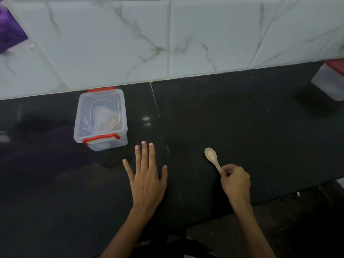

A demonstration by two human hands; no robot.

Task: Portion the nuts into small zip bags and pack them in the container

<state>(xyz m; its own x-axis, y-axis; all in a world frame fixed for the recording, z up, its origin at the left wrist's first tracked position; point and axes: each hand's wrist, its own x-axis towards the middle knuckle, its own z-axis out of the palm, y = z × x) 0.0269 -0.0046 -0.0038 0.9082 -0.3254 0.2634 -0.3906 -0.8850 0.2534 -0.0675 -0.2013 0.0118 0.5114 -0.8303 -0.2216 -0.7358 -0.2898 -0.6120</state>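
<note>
Lidded clear container point(100, 119) with red clasps stands on the black counter point(242, 118) near the tiled wall, pale contents dimly visible inside; left hand point(147, 175) lies flat beside it, fingers spread, while right hand point(235, 180) pinches a small wooden spoon point(212, 157) by its handle.

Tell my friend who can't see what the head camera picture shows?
A person's right hand pinches the handle of a small wooden spoon over a black countertop, while the left hand is spread flat. To the left stands a clear lidded container with red clips, bags inside.
</note>
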